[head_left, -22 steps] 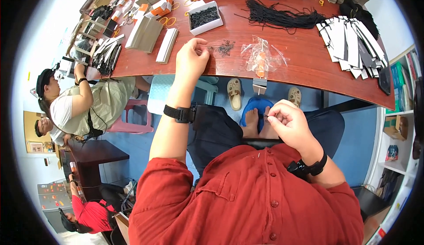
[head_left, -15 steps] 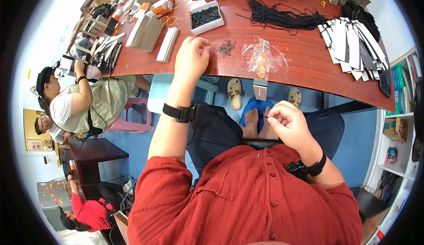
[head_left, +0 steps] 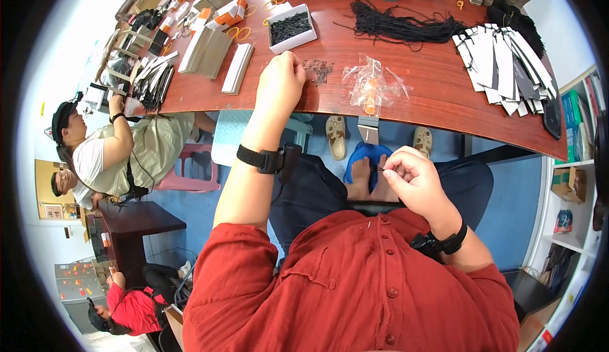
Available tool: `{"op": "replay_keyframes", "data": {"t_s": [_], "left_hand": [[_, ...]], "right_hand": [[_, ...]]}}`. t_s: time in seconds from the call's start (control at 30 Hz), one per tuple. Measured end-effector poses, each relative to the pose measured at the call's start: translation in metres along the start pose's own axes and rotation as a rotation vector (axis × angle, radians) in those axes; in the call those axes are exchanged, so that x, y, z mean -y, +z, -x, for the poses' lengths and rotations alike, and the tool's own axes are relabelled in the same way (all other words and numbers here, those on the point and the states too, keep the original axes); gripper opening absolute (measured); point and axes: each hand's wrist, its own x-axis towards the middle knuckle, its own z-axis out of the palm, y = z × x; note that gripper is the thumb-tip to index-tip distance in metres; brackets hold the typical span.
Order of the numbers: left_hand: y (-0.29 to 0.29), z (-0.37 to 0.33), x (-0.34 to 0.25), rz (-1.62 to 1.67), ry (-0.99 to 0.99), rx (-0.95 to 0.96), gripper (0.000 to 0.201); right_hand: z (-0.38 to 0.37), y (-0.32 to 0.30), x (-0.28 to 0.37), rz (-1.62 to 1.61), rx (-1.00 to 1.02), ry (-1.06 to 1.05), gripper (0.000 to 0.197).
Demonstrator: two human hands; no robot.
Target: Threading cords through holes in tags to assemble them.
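Observation:
My left hand [head_left: 281, 80] is over the table near its front edge, fingers curled and pressed together. Beside its fingertips lies a small loose pile of thin black pieces [head_left: 321, 71]; whether the hand pinches one is hidden. Over my lap, my right hand [head_left: 413, 177] is closed, thumb against forefinger. A tiny dark piece [head_left: 380, 169] pokes out of that pinch, too small to name. Right of the pile, an orange-handled thing [head_left: 370, 98] lies under crinkled clear plastic [head_left: 386, 85]. A small grey block [head_left: 368, 132] juts past the table edge below it.
Behind my left hand stands a white box [head_left: 306, 37] of black pieces. White card stacks [head_left: 238, 68] are to the left. Black cords [head_left: 406, 25] lie at the back, white and black tags [head_left: 507, 70] on the right. A co-worker [head_left: 95, 136] sits at the left.
My left hand has moved slightly right, its fingers now at the pile of black pieces. My right hand keeps its pinch in nearly the same place.

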Motion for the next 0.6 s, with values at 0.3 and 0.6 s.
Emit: {"op": "replay_keyframes", "data": {"t_s": [0.3, 0.6], "left_hand": [[-0.008, 0.006, 0.009, 0.083, 0.115, -0.051, 0.014], [-0.030, 0.052, -0.037, 0.963, -0.318, 0.109, 0.014]], "right_hand": [[0.007, 0.003, 0.006, -0.041, 0.009, 0.035, 0.003], [-0.009, 0.003, 0.013, -0.001, -0.157, -0.120, 0.004]]}}
